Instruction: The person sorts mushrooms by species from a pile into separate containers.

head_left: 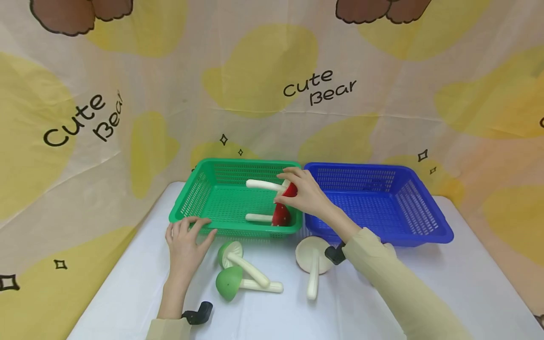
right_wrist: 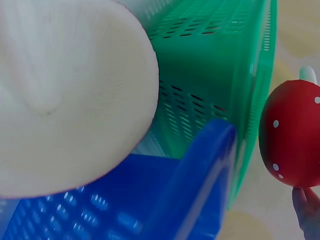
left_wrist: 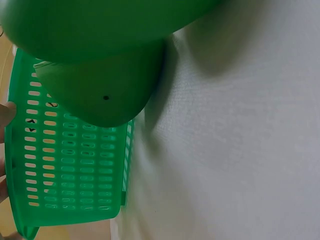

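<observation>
My right hand pinches a red-capped toy mushroom by its cap, over the right part of the green basket; its white stem points left. In the right wrist view, that white-dotted red cap has a fingertip against it. A second red-capped mushroom lies inside the green basket, stem to the left. With fingers over the rim and thumb on the near side, my left hand holds the basket's front left corner. Two green-capped mushrooms lie crossed on the table beside this hand.
A blue basket stands close to the right of the green one. In front of it a mushroom lies with its pale underside up. The white table reaches back to a patterned cloth hanging behind the baskets.
</observation>
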### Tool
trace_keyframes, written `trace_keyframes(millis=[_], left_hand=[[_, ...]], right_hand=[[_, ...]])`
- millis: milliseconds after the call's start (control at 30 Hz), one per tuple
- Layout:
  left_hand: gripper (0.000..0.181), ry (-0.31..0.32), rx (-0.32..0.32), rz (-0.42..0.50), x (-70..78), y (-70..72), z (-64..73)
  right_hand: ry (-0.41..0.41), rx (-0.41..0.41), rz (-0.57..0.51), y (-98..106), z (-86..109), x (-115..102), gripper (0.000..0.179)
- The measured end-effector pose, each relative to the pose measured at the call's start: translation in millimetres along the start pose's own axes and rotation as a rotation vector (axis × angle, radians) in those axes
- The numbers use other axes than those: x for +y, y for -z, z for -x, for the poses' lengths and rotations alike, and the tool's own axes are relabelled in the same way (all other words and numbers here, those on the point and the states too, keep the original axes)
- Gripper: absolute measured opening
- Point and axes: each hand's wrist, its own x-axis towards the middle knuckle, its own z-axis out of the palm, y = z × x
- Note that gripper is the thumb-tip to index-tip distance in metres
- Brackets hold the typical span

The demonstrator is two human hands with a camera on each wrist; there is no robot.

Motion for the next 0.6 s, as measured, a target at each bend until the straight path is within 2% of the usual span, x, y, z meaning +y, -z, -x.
trace_keyframes(millis=[200,400,600], left_hand=[[0.030,-0.002,-0.003,0.001,-1.1,0.6,0.6],[0.029,0.000,-0.011,-0.002,-0.5,-0.6,1.8],[0.029,0.001,-0.020,-0.009,0.2,1.3,0.8]], right_hand=[[-0.012,-0.038,0.030,-11.9,-18.6,10.0,0.061],[-0.065,-0.131,0.091,-16.9,-32.7,16.7,0.062],[-0.066,-0.231,0.150,-25.3,-43.1,20.4,0.061]])
